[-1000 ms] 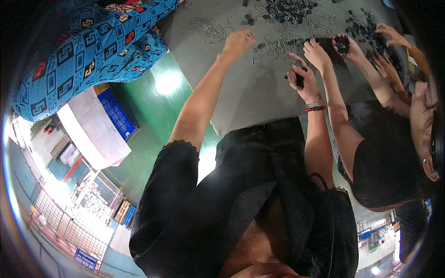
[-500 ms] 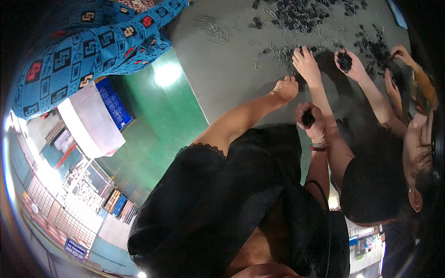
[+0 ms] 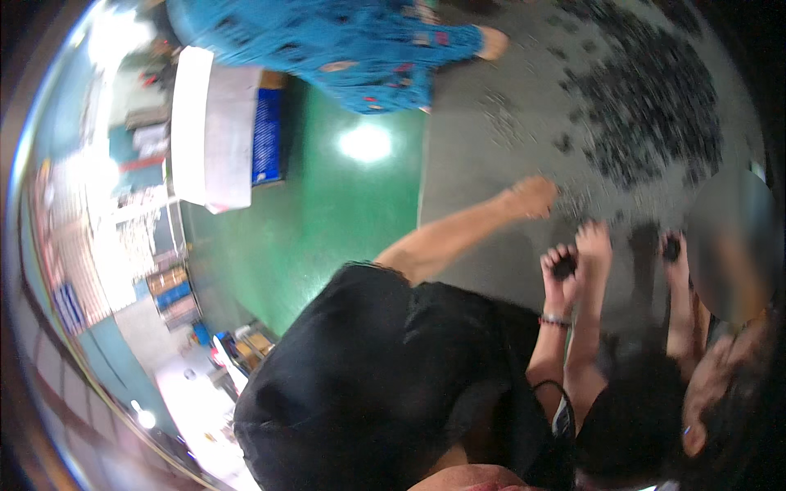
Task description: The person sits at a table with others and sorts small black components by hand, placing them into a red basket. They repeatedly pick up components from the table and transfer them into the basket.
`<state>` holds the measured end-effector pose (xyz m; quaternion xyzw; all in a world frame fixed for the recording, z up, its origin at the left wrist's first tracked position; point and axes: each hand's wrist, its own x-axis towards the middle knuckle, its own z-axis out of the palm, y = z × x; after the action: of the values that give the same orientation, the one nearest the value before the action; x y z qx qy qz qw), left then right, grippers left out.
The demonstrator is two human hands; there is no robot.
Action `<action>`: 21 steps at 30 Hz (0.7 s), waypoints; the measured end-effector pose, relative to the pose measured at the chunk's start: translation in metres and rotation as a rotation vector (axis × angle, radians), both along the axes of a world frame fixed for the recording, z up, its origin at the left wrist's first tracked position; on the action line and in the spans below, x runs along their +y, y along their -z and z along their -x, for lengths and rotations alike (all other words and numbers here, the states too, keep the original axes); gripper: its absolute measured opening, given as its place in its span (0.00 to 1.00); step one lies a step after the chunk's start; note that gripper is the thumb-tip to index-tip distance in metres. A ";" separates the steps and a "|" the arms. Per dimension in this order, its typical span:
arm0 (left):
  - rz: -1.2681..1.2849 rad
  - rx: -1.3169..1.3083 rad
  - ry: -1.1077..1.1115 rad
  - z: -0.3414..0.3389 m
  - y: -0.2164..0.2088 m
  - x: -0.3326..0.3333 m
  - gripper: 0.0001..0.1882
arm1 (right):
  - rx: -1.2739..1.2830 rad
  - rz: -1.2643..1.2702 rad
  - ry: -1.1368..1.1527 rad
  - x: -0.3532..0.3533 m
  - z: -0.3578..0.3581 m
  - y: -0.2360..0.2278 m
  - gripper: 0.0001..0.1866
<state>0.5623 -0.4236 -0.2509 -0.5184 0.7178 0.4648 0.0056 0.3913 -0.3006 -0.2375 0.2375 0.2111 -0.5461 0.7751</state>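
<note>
Left hand [image 3: 532, 196] reaches out flat, fingers loosely curled, resting on the grey desk [image 3: 483, 164] just short of the scattered dark pieces [image 3: 647, 106]. Right hand [image 3: 561, 270] is raised closer in, grip clamped on a small dark piece [image 3: 563, 266]. Beside it, a co-worker's hands [image 3: 673, 250] hold another. A person in blue [image 3: 360, 45] leans in opposite.

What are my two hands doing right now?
Left hand: resting on the grey table; open or closed cannot be told.
Right hand: closed around a small dark piece.
</note>
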 end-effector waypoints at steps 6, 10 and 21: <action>0.169 -0.245 0.093 0.005 -0.050 0.008 0.09 | 0.384 -0.080 -0.330 0.004 -0.002 -0.013 0.21; 0.096 -0.374 0.124 0.023 -0.046 -0.011 0.11 | 0.502 -0.043 -0.352 -0.002 0.019 -0.001 0.17; -0.231 -0.086 -0.206 -0.030 -0.009 -0.032 0.16 | 0.134 0.061 -0.136 -0.011 0.013 -0.005 0.11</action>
<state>0.5926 -0.4552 -0.2421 -0.6044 0.6017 0.5198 0.0481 0.3781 -0.3118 -0.2322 0.1619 0.2612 -0.5129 0.8015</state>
